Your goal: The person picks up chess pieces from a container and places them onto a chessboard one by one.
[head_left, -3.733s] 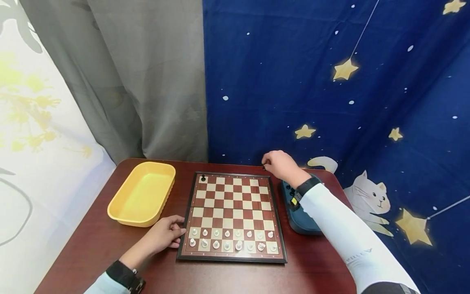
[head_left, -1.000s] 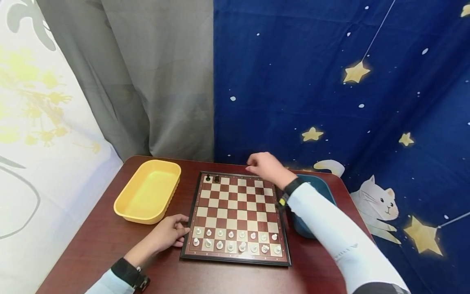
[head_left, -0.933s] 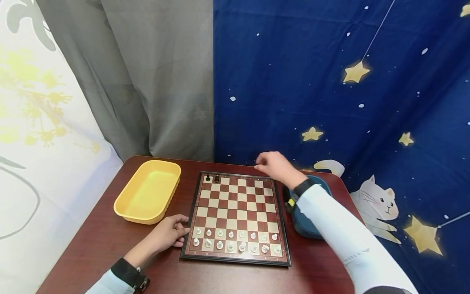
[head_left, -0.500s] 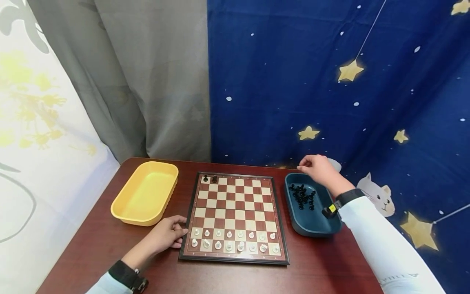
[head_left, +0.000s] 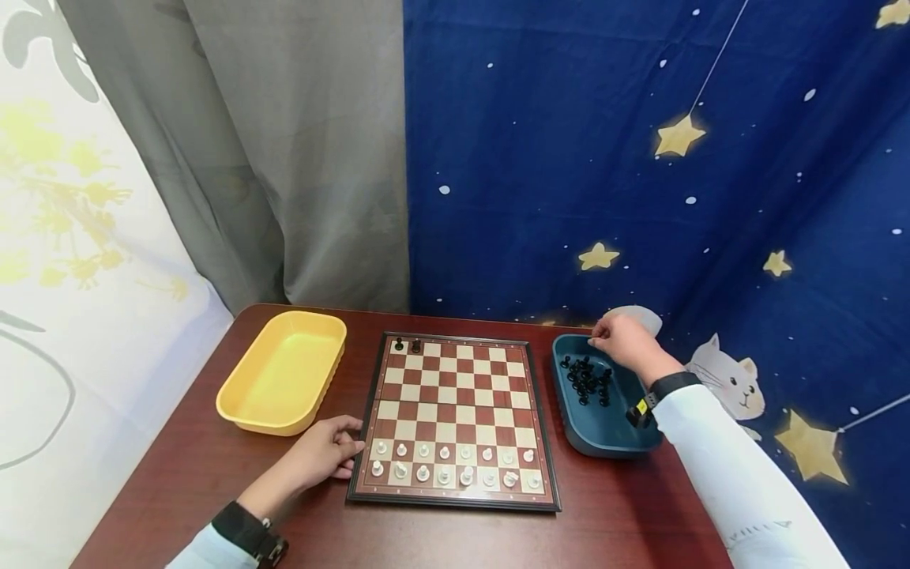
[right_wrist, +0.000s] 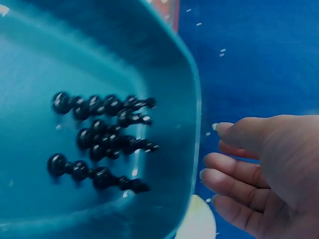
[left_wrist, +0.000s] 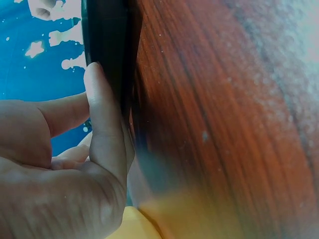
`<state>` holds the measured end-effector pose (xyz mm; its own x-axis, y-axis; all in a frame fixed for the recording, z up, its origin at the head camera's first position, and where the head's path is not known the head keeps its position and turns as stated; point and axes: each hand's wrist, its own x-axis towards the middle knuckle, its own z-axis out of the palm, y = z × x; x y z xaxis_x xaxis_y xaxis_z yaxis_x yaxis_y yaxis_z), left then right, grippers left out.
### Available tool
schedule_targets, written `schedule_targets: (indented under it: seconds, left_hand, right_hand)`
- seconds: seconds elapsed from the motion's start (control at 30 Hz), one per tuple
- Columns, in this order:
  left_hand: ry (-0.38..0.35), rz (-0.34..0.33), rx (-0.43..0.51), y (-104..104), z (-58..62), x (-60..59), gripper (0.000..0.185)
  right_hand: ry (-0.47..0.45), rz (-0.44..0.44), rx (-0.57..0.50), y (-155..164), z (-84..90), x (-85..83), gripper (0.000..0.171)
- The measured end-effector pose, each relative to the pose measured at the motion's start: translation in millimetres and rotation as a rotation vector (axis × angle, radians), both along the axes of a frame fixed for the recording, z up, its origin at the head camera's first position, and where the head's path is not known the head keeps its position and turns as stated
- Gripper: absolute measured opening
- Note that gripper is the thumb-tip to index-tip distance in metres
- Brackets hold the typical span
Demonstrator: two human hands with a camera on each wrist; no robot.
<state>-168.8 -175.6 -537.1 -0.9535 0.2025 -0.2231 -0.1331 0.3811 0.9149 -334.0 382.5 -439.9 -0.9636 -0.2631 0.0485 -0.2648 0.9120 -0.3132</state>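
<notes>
My left hand (head_left: 330, 450) touches the left edge of the chessboard (head_left: 449, 381); in the left wrist view its fingers lie against the board's dark side (left_wrist: 110, 45). My right hand (head_left: 629, 344) is over the far end of the blue bin (head_left: 604, 442). Its fingers are loosely bent, and in the right wrist view nothing lies between them. Black chess pieces (right_wrist: 102, 107) lie heaped in the bin, apart from the fingers. Two black pieces, one (head_left: 399, 344) in the far left corner and another (head_left: 416, 346) beside it, stand on the back row.
White chess pieces (head_left: 444, 476) fill the two near rows of the board. A yellow bin (head_left: 280, 383) stands at the left of the dark red table (head_left: 426, 545). Curtains (head_left: 498, 158) hang right behind the table's far edge.
A second black piece has come to stand on the back row beside the corner one. My right hand has moved from the board's far edge rightward to the blue bin. The left hand stays put.
</notes>
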Motion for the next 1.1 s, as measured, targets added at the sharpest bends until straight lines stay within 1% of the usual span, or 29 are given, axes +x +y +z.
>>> schedule_targets:
  seconds: [0.13, 0.23, 0.4, 0.5, 0.7, 0.97, 1.1]
  left_hand:
    - [-0.002, 0.006, 0.004, -2, 1.1, -0.6, 0.035]
    - [-0.001, 0.003, 0.014, -1, 0.0, -0.9, 0.035]
    - [-0.007, -0.014, 0.017, 1, -4.7, 0.5, 0.035]
    - [-0.006, -0.017, 0.016, 2, -5.0, 1.1, 0.034]
    - [-0.003, -0.015, 0.026, 3, -0.3, 0.7, 0.035]
    - [-0.008, 0.001, 0.016, 1, -2.6, 1.6, 0.033]
    - [0.0, 0.007, 0.006, 0, -2.1, 0.1, 0.033]
  right_hand:
    - [-0.048, -0.004, 0.079, -2, -10.4, -7.5, 0.012]
    - [-0.081, -0.021, 0.116, -3, -18.2, -11.1, 0.011]
    - [-0.117, -0.045, 0.122, 1, -30.9, -13.8, 0.009]
    - [-0.145, -0.056, 0.114, 4, -36.8, -14.6, 0.008]
    - [-0.143, -0.059, 0.113, 7, -37.9, -15.9, 0.008]
    - [-0.142, -0.052, 0.091, 5, -44.9, -19.4, 0.006]
    - [-0.114, -0.043, 0.068, 4, -44.8, -20.7, 0.007]
